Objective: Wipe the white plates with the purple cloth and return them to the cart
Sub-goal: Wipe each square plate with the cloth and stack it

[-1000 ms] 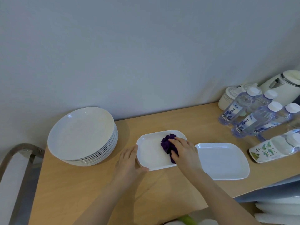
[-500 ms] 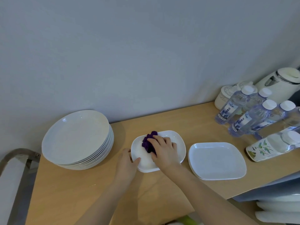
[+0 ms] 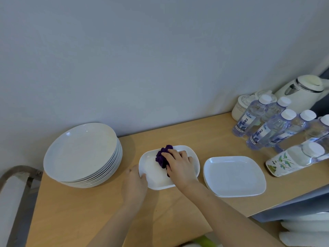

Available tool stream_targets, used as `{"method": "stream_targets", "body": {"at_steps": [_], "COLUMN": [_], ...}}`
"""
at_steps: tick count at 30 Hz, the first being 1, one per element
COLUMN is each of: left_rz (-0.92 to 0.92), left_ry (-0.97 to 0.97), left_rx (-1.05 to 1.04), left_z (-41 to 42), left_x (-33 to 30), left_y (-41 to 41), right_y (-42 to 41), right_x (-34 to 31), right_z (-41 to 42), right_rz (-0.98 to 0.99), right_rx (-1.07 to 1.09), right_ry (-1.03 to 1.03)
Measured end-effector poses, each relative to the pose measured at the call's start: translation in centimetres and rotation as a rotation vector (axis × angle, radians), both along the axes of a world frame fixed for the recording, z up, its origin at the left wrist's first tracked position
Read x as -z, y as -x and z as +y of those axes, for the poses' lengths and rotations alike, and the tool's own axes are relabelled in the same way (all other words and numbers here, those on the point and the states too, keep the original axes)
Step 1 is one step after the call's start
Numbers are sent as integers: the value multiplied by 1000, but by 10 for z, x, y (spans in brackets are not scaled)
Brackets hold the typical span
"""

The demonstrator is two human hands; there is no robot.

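Purple cloth (image 3: 162,157), bunched into a wad, lies on the small white rectangular plate (image 3: 154,175) near the middle of the wooden desk (image 3: 89,211). The right hand (image 3: 179,166) covers the wad from the 4 o'clock side, its grip curled down over the cloth and pressing it onto the plate's far-left half. The left hand (image 3: 134,184) is at the plate's 8 o'clock corner, thumb hooked over the rim and the remaining fingers hidden beneath or beside the edge, so its grip pinches the plate's rim.

Just beside this plate, at its 3 o'clock, a second white rectangular plate (image 3: 235,177) lies flat on the desk, apart from the first by a narrow strip of wood. At 9 o'clock stands a stack of round white plates (image 3: 80,152), close to the wall (image 3: 142,59).

Toward 2 o'clock, a cluster of clear water bottles (image 3: 263,125) with white caps stands near the desk's far right corner, with a leaf-printed bottle (image 3: 292,160) in front of them. Behind them are a pale lidded jar (image 3: 240,107) and a white kettle (image 3: 302,93). A curved metal frame (image 3: 16,172) shows at the desk's left edge.
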State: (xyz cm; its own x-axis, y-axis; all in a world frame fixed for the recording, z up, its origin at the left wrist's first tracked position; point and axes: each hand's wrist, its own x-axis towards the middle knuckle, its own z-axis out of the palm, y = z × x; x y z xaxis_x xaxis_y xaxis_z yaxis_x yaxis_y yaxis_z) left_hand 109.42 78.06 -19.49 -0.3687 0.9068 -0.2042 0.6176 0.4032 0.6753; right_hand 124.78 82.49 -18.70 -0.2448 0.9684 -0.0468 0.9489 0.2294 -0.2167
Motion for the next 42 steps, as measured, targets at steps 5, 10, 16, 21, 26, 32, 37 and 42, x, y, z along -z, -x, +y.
{"method": "stream_targets", "body": {"at_steps": [5,10,16,21,26,32,37,42], "left_rz": [-165,-289,-291,-233,-246,-366,-478,-618], "left_ry": [-10,-114,-262,-332,-390,-405,-406,-382], "left_rx": [-102,-151,-114,-149,-244,-303,-312,-309], "left_z": [1,2,3,0,0,7,7,11], "left_x": [-10,-29,-51,-65,-80,-94,-94,-90], "left_y": [3,8,27,42,66,72,60,40], "right_y": [-6,-16,-20,-15,-17,-14,-6,2], "right_x": [-9,-4,-5,-2,-5,-31,-65,-74], "right_z": [-2,7,8,2,-1,-1,-5,-17], "right_rz": [-25,-83,-168,-173,-122,137,423,316], "right_rx": [97,121,168,190,229,367,195,-183], "right_ry": [-155,-68,-54,-6,10,-101,-383,-424]}}
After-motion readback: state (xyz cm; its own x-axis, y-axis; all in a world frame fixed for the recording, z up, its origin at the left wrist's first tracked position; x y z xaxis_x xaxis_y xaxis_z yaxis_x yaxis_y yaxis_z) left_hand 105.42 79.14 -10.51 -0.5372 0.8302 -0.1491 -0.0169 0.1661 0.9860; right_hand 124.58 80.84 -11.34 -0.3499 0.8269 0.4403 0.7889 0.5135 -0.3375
